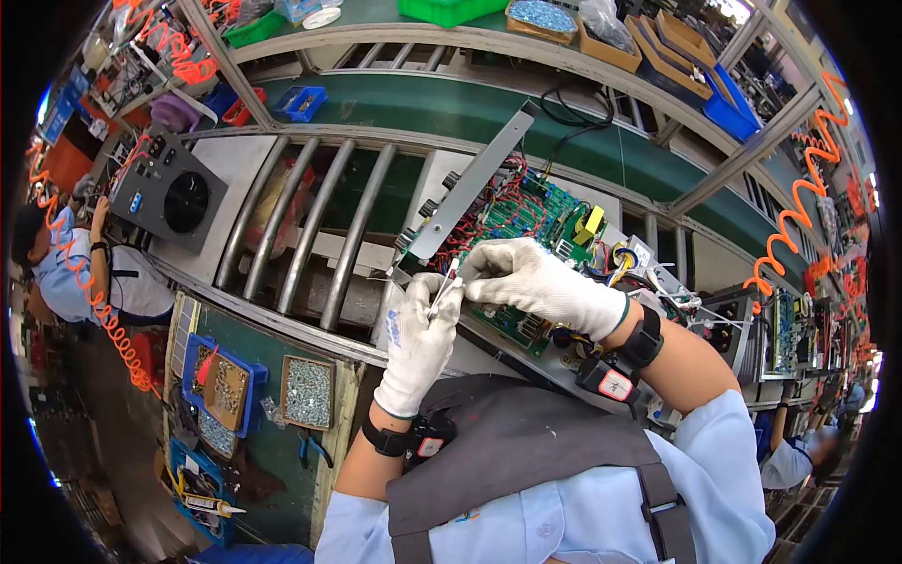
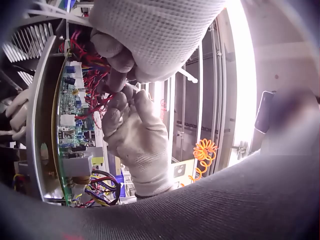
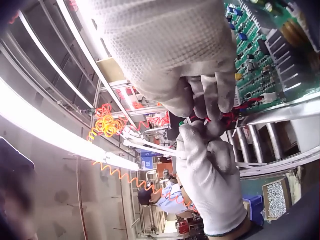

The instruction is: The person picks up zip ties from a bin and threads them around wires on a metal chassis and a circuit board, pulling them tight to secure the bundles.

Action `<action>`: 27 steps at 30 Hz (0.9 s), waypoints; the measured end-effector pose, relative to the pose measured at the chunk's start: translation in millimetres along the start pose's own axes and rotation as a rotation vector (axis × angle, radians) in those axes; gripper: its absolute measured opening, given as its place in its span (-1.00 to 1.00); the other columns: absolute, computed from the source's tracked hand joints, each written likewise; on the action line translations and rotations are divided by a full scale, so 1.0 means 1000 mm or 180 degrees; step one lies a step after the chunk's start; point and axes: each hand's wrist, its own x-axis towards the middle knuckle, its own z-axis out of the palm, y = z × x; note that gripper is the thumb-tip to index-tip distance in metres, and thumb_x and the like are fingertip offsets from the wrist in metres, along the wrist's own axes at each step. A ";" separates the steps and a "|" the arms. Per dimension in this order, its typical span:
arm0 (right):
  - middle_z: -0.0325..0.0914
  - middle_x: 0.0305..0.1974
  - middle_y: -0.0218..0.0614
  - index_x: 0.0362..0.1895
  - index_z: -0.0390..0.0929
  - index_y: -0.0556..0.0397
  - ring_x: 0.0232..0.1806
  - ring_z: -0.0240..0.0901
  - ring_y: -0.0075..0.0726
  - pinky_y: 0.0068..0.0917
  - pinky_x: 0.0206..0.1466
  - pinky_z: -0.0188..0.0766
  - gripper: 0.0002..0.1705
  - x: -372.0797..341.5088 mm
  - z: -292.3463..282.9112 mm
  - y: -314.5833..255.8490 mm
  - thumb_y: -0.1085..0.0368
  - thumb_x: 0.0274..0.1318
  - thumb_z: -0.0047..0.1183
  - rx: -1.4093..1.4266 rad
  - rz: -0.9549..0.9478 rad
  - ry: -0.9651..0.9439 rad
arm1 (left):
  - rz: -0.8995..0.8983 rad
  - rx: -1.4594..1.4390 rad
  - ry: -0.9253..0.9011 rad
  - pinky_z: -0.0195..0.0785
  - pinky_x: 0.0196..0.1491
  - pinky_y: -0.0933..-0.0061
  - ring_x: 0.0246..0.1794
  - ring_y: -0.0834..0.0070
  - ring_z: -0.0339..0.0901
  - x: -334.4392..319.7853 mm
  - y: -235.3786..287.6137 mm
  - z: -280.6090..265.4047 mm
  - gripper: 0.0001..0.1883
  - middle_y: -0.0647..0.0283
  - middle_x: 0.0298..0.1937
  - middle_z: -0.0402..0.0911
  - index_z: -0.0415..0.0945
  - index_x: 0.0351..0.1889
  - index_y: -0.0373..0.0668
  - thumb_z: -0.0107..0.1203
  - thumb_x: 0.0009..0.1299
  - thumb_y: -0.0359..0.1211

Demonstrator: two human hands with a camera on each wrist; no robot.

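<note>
Both hands wear white knitted gloves and meet over the near edge of a green circuit board [image 1: 512, 221]. The left hand [image 1: 418, 334] grips white cable ties [image 3: 155, 148], whose heads stick out past its thumb side. Curled fingers of the right hand [image 1: 545, 282] pinch a white strip of the ties beside the left fingertips; in the left wrist view the right hand [image 2: 137, 142] faces the left hand [image 2: 155, 37] there. Red wires [image 2: 95, 82] run behind the fingertips. A grey metal panel [image 1: 474, 193] with knobs stands slanted along the board's left side.
Metal rollers [image 1: 310, 230] lie to the left. On the green side table [image 1: 282, 475] are a box of screws [image 1: 307, 392], blue bins [image 1: 252, 399] and pliers [image 1: 315, 449]. A fan-fitted unit [image 1: 174, 193] stands near another person [image 1: 70, 254]. Orange coiled hoses [image 1: 799, 211] hang on both sides.
</note>
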 end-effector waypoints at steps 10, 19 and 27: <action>0.50 -0.50 -0.30 -0.35 0.56 0.23 -0.43 0.38 -0.55 -0.48 -0.33 0.34 -0.84 -0.001 -0.003 -0.010 0.34 0.07 0.11 -0.0616 -0.0426 0.0403 | -0.0197 0.0213 0.0545 0.39 -0.35 0.50 -0.48 0.49 0.51 0.000 0.011 0.012 -0.67 0.16 -0.42 0.59 0.50 0.03 -0.29 0.14 0.35 -0.35; 0.54 -0.44 -0.46 -0.30 0.58 0.20 -0.38 0.40 -0.68 -0.63 -0.29 0.39 -0.85 -0.006 -0.007 -0.029 0.35 0.13 0.08 0.0352 -0.0632 0.0540 | -0.0334 0.0498 0.0793 0.46 -0.31 0.32 -0.43 0.20 0.62 -0.015 -0.001 0.008 -0.65 0.07 -0.39 0.63 0.52 -0.05 -0.28 0.25 0.27 -0.30; 0.57 -0.31 -0.41 -0.20 0.54 0.17 -0.29 0.44 -0.62 -0.61 -0.17 0.43 -0.78 0.000 -0.014 -0.023 0.25 0.24 0.07 0.0574 -0.0435 0.0565 | 0.0131 0.1672 0.0328 0.45 -0.08 0.22 -0.15 0.04 0.59 -0.008 -0.012 0.016 -0.58 -0.11 -0.15 0.61 0.49 0.01 -0.34 0.15 0.29 -0.23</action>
